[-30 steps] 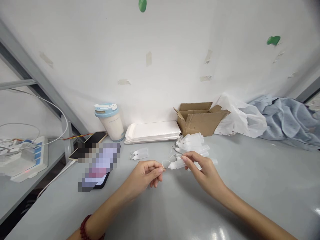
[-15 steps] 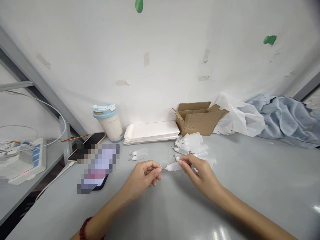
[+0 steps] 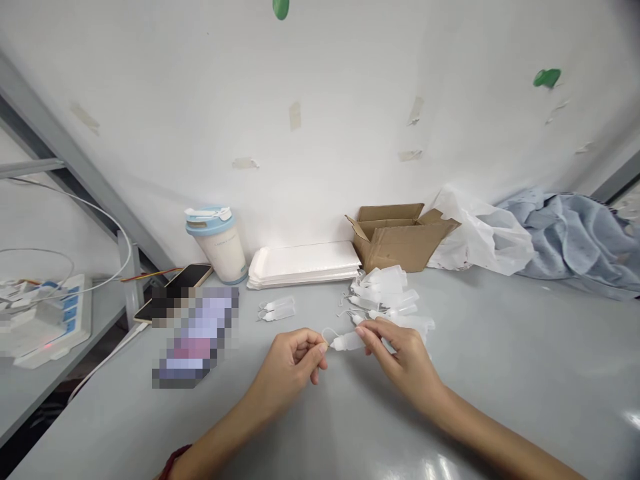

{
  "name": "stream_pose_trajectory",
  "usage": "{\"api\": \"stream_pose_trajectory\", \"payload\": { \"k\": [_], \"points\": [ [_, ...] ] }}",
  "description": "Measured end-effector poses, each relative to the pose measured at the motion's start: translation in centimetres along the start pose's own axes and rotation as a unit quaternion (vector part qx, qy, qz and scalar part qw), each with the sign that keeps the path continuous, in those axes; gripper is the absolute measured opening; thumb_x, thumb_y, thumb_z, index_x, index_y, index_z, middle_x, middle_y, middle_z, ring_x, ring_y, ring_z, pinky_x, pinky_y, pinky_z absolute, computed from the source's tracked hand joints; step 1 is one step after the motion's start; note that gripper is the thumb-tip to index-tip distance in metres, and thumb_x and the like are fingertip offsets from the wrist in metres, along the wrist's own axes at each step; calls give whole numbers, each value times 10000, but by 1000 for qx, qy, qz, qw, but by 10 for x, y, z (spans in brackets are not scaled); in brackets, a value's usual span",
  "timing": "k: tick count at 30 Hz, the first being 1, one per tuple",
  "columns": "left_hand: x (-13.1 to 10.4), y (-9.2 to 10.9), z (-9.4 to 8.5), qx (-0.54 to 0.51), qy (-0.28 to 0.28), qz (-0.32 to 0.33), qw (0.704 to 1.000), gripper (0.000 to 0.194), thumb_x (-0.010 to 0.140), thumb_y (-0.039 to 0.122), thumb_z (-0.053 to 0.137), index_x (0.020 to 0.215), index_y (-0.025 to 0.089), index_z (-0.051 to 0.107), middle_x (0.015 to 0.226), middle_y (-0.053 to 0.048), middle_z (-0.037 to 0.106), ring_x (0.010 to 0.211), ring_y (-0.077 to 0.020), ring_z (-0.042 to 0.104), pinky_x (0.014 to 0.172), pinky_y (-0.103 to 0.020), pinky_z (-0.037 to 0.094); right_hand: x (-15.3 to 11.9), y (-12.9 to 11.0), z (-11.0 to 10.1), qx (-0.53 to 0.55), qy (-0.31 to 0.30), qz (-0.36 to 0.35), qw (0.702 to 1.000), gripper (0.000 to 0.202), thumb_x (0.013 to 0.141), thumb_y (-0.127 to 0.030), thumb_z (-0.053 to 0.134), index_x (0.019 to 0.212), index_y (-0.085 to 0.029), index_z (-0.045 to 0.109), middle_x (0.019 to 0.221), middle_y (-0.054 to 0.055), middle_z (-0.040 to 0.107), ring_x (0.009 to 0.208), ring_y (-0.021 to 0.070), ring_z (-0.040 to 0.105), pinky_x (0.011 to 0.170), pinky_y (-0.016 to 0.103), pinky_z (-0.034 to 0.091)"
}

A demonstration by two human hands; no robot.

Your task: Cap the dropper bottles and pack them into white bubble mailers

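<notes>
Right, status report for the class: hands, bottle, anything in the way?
Left hand pinching at tip of small bottle; right hand on its body. Bottle sideways between them. Loose bottles close behind right hand, could crowd it.

Two small bottles [image 3: 279,309] on table [image 3: 490,373], in front of stack of envelopes [image 3: 305,263]. Cup [image 3: 220,247] just left of stack; two phones [image 3: 175,290] [image 3: 200,337] left of the bottle pair. Open box [image 3: 403,243] right of stack, bottle pile [image 3: 383,290] before it. Plastic bag [image 3: 483,233] right of box, cloth [image 3: 575,237] beyond. Wall [image 3: 340,180] behind everything.
</notes>
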State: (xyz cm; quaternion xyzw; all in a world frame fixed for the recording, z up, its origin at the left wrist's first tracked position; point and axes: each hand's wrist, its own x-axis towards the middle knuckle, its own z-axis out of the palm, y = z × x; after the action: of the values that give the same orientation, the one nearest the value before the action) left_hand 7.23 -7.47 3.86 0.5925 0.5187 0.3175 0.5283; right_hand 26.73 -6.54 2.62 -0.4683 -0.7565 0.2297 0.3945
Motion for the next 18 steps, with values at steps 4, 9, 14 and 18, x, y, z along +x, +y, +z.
{"api": "stream_pose_trajectory", "payload": {
  "k": [4, 9, 14, 18],
  "points": [
    [-1, 0, -1, -9, -4, -8, 1000, 217, 821, 332, 518, 712, 153, 575, 615, 23, 558, 492, -88, 479, 517, -223, 374, 1, -1, 1, 21, -20, 23, 999, 347, 930, -313, 399, 644, -184, 547, 586, -13, 532, 557, 122, 495, 535, 227, 362],
    [5, -1, -4, -12, -9, -12, 1000, 257, 822, 381, 522, 712, 153, 571, 634, 19, 565, 509, -92, 485, 524, -226, 374, 5, -5, -2, 55, -46, 77, 994, 399, 926, -360, 395, 598, -178, 533, 590, -11, 531, 571, 123, 484, 524, 225, 352],
    [12, 0, -10, -29, -18, -19, 999, 340, 823, 471, 482, 779, 150, 587, 697, -1, 587, 529, -105, 509, 497, -229, 380, 9, -3, -4, 70, -32, 108, 991, 429, 920, -411, 396, 589, -174, 531, 580, -24, 513, 543, 112, 458, 517, 226, 329],
    [12, 1, -11, -14, -25, -12, 1000, 307, 817, 448, 505, 767, 152, 572, 696, 3, 589, 521, -100, 510, 489, -223, 378, 9, -2, -2, 75, -35, 101, 991, 421, 917, -410, 403, 593, -174, 531, 588, -22, 525, 558, 117, 463, 539, 229, 336]
  ]
}}
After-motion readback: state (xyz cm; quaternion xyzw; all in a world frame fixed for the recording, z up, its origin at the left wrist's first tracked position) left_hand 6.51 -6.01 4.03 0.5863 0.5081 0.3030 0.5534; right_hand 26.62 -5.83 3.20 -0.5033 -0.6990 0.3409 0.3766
